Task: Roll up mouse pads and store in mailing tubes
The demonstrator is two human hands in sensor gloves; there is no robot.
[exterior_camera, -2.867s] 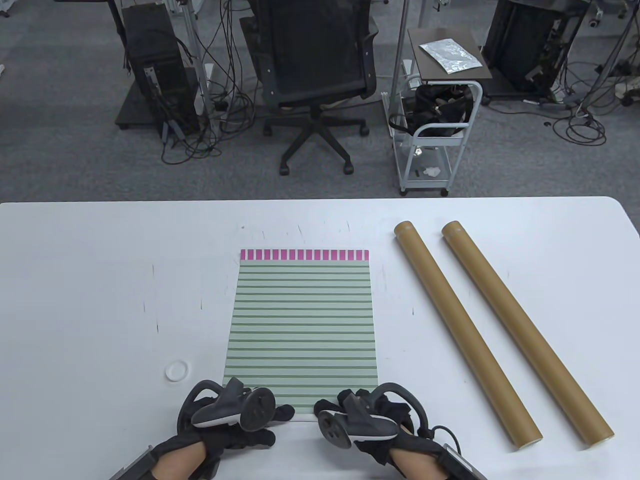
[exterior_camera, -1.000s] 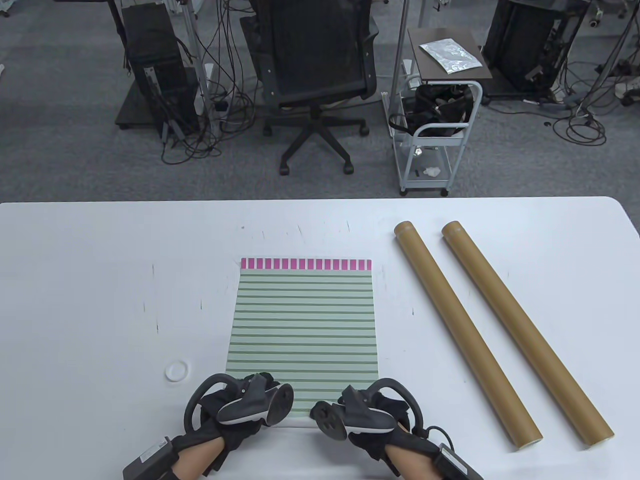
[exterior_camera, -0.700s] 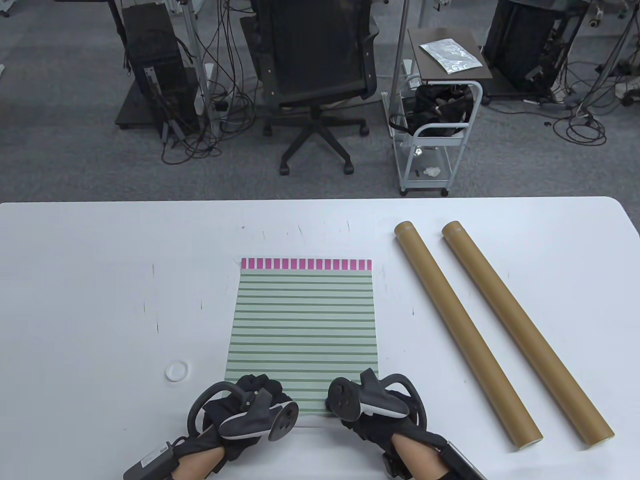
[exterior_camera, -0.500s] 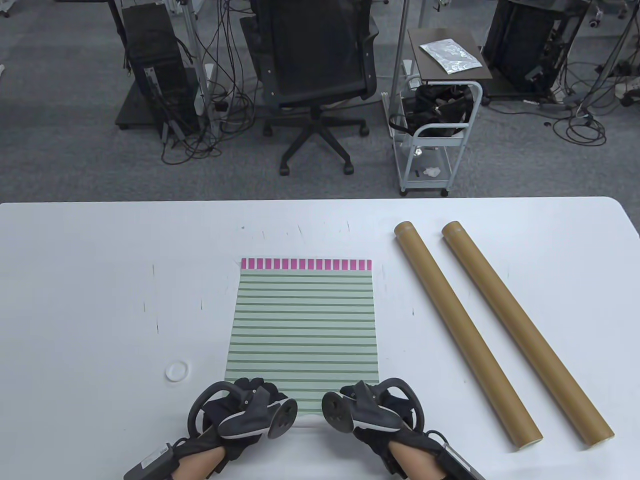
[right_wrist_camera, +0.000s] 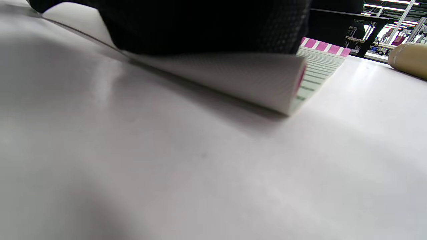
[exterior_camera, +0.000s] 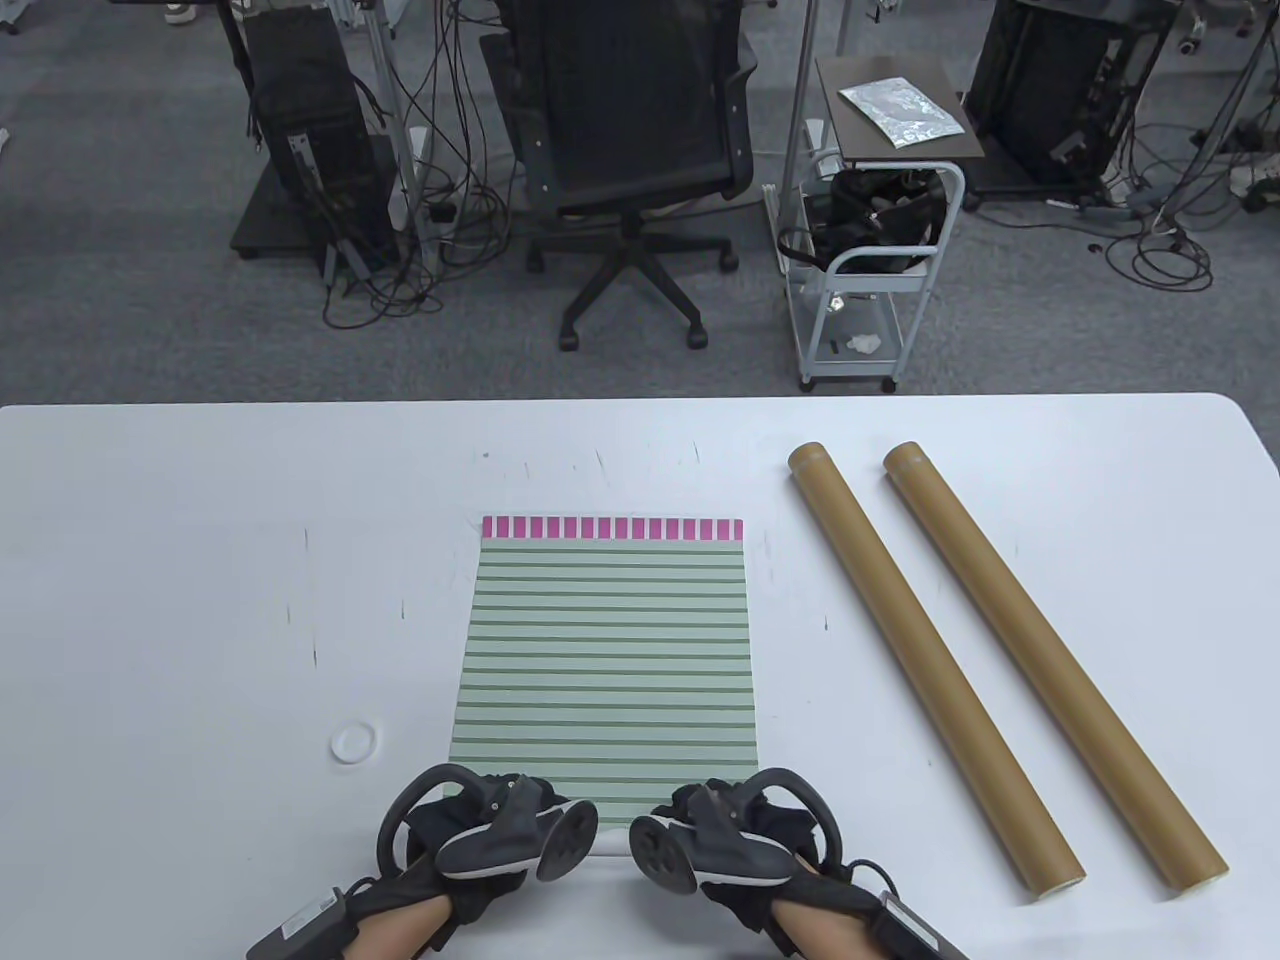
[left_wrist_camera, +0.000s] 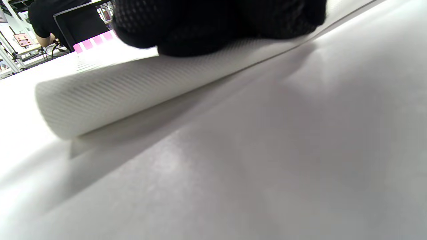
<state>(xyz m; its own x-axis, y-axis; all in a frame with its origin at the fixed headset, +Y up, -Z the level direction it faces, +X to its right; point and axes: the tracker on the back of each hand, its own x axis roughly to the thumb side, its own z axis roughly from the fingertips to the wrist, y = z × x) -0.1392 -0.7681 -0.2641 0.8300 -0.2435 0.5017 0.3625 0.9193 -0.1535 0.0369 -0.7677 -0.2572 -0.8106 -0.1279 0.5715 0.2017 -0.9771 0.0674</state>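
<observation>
Hands [exterior_camera: 600,840] on mouse pad's [exterior_camera: 605,650] rolled near edge

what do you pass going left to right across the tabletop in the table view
small white ring → left hand → right hand → left mailing tube → right mailing tube; the striped mouse pad spans above both hands.

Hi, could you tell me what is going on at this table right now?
A person is rolling up a striped mouse pad. Both the left hand and right hand press on its near edge, which the wrist views show curled into a short roll; most of the pad lies flat. Two brown tubes wait on the table to the right, untouched.
</observation>
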